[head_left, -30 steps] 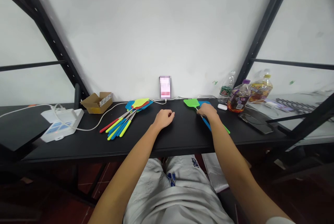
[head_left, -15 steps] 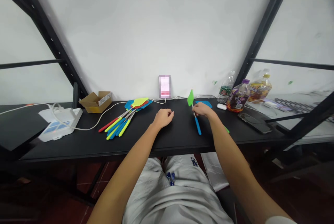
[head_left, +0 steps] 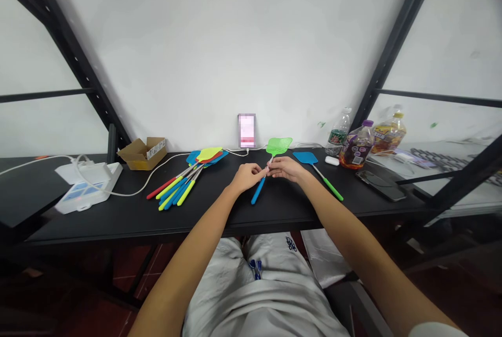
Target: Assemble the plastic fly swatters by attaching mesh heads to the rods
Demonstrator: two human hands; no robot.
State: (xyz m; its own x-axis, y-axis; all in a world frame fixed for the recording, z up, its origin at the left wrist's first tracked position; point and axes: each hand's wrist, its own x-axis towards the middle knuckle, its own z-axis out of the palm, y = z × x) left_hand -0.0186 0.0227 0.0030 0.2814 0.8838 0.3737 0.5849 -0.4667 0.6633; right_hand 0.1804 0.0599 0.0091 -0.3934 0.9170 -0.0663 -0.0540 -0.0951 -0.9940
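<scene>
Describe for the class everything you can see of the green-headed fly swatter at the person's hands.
The fly swatter has a bright green, mesh-patterned head that looks like moulded plastic, a thin metal shaft and a blue plastic handle with a rounded end. It stands tilted above the black table, head up and away, handle down toward the person. The right hand's fingers pinch the shaft below the head. The left hand's fingertips meet it from the other side, though whether they grip it is unclear.

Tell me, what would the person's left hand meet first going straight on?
The thin metal shaft of the green-headed, blue-handled plastic fly swatter, touching or nearly touching the left hand; depth is unclear. The right hand lies just beyond.
</scene>
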